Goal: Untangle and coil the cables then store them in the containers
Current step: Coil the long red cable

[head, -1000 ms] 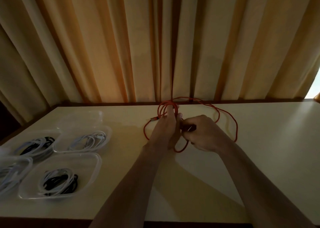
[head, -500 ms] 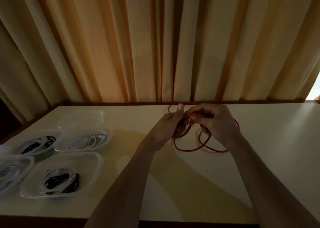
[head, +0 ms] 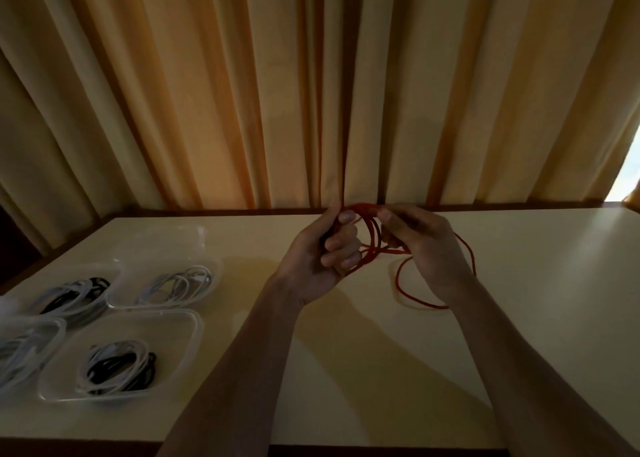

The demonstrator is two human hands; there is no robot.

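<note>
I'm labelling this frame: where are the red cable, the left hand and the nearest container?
red cable (head: 412, 300): head view, slack loop on table.
left hand (head: 317, 264): head view, palm.
nearest container (head: 194, 332): head view, right rim.

At the left edge of the frame, two containers are cut off. The left hand covers part of the red cable, and its plugs cannot be made out. Cable ends in the containers are too dim to tell.

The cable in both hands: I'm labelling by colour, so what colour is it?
Red; the thin red cable shows best in the head view.
</note>
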